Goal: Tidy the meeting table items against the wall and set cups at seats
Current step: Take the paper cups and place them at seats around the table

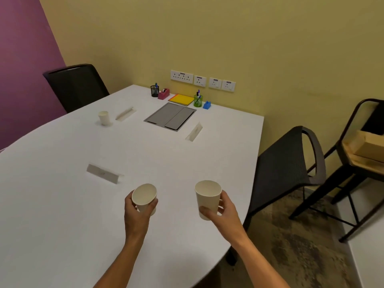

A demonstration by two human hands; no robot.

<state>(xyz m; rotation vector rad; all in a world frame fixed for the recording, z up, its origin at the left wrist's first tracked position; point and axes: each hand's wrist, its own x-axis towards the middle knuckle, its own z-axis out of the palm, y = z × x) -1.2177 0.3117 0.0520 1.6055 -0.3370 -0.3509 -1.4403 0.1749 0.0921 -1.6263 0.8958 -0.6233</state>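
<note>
Head view: 3 paper cups. Left hand (136, 213) grips cup 1 (144, 197) at 6 o'clock; right hand (225, 208) grips cup 2 (207, 197) at 5. Cup 3 (104, 117) stands on the table (62, 204) at 10. 3 name tents, 2 pen pots at 12 by wall.

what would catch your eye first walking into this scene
Two white paper cups held over the near table edge: the left hand grips a tilted cup, the right hand an upright cup. Next, the colourful stationery by the yellow wall, chiefly the yellow folder.
</note>
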